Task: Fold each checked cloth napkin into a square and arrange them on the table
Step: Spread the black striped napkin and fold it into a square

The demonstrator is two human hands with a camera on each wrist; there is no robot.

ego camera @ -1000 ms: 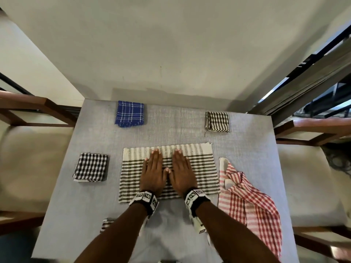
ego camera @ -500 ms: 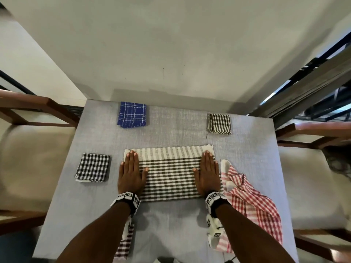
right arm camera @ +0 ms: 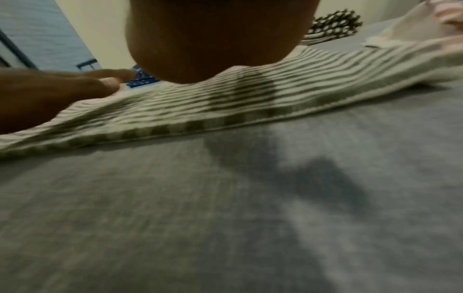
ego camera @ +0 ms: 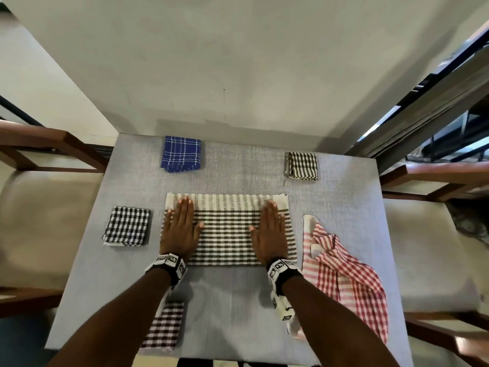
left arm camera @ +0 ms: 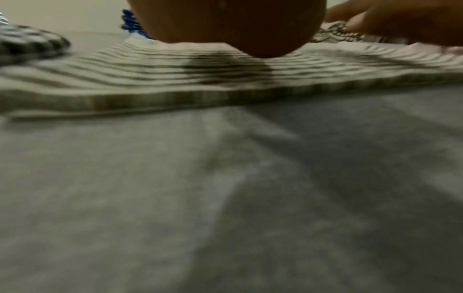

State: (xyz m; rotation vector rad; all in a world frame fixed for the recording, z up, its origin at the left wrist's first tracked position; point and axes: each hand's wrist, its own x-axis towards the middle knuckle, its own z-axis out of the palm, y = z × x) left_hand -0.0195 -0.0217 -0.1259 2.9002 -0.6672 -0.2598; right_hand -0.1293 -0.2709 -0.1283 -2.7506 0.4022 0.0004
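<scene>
Napkin (ego camera: 227, 229), brown-striped and half-folded, is lying mid-table (ego camera: 238, 300) with its long axis running left to right, the left hand (ego camera: 180, 229) and right hand (ego camera: 270, 231) pressing flat, fingers straight, on opposite ends, equally placed for the coming crosswise fold.

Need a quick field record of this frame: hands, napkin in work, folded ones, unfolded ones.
left hand: flat on left end of brown striped napkin
right hand: flat on its right end
napkin in work: rectangle, not yet square
folded squares: blue napkin, small brown napkin, black checked napkin
unfolded: red checked napkin, crumpled at right
near edge: maroon checked napkin
</scene>
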